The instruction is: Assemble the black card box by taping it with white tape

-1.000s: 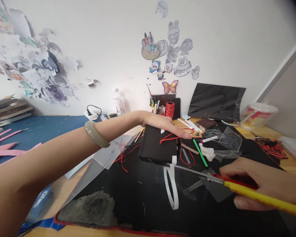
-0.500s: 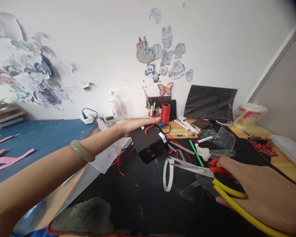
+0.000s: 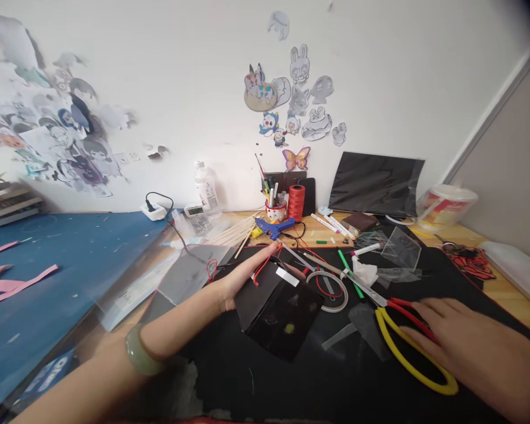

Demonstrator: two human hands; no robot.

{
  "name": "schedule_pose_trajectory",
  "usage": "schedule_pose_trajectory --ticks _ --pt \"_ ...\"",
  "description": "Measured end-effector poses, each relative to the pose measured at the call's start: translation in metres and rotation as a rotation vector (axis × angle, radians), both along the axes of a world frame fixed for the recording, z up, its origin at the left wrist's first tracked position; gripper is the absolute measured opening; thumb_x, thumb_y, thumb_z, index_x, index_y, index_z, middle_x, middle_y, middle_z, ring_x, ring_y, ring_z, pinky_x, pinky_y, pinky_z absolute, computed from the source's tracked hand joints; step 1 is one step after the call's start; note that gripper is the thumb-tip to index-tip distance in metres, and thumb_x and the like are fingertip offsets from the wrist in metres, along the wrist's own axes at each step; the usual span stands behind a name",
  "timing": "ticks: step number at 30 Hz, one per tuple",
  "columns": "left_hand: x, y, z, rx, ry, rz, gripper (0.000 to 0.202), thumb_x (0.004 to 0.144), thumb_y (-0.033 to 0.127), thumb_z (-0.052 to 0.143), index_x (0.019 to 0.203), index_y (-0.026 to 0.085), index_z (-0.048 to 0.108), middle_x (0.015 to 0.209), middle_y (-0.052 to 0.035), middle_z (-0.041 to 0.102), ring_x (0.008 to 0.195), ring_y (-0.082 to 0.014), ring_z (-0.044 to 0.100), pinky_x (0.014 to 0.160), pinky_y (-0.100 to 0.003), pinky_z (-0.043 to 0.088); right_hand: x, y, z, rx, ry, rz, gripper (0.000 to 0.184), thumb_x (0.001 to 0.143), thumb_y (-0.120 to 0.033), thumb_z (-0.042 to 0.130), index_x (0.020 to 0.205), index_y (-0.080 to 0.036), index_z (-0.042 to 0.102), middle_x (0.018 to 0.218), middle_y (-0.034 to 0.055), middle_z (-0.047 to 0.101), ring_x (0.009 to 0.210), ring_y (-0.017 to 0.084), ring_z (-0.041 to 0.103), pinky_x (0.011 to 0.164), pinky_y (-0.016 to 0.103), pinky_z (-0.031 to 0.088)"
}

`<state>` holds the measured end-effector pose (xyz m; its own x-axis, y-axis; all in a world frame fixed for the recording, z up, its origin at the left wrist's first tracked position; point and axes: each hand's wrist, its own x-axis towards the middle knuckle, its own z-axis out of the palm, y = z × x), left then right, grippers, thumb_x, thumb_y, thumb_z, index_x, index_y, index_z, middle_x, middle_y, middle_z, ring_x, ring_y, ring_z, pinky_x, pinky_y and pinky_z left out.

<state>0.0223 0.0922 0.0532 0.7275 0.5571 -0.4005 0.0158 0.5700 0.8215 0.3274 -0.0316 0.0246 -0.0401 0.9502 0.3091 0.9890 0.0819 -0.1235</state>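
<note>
A black box (image 3: 282, 315) with a red cord and a white tape strip is gripped in my left hand (image 3: 247, 274), tilted over the black mat. Its face toward me has a small yellowish spot. Scissors (image 3: 366, 288) with one red and one yellow handle lie to the right, blades pointing away to the left. Blurred by motion, my right hand (image 3: 463, 335) is at the red handle, its thumb and fingers apart. Near the blade tips a white tape ring (image 3: 345, 297) rests flat on the mat. Some of the left fingers are hidden behind the box.
A blue glue gun (image 3: 274, 228) lies behind the box, near wooden sticks (image 3: 232, 232) and a red thread spool (image 3: 296, 203). Markers (image 3: 329, 227), crumpled tissue (image 3: 364, 272) and clear plastic scraps (image 3: 368, 330) are scattered to the right. Pink strips (image 3: 17, 288) lie far left.
My left hand has brought the box down and nearer, turning another face toward me. The scissors have been lowered to the mat, blades closer together. The upright tape ring now lies flat.
</note>
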Motion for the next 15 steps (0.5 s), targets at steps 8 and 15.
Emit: schedule_pose_trajectory --ticks 8,15 --pt "0.012 -0.012 -0.009 -0.11 0.177 0.044 0.05 0.069 0.062 0.056 0.084 0.016 0.068 0.071 -0.0039 0.07 0.065 -0.0158 0.064 0.069 -0.025 0.049 -0.105 0.014 0.049 -0.175 0.702 0.443 0.029 0.082 -0.035 0.054 0.111 -0.035 0.056 0.087 -0.0013 0.058 0.075 0.013 0.057 0.066 0.025 0.049" --pt "0.011 -0.014 -0.009 -0.111 0.175 -0.079 0.044 0.074 0.057 0.055 0.083 0.016 0.067 0.073 -0.0022 0.067 0.065 -0.014 0.062 0.071 -0.026 0.048 -0.112 0.032 0.037 -0.34 0.883 0.617 0.021 0.08 -0.026 0.06 0.1 -0.03 0.063 0.078 -0.0038 0.047 0.07 0.007 0.05 0.064 0.02 0.042"
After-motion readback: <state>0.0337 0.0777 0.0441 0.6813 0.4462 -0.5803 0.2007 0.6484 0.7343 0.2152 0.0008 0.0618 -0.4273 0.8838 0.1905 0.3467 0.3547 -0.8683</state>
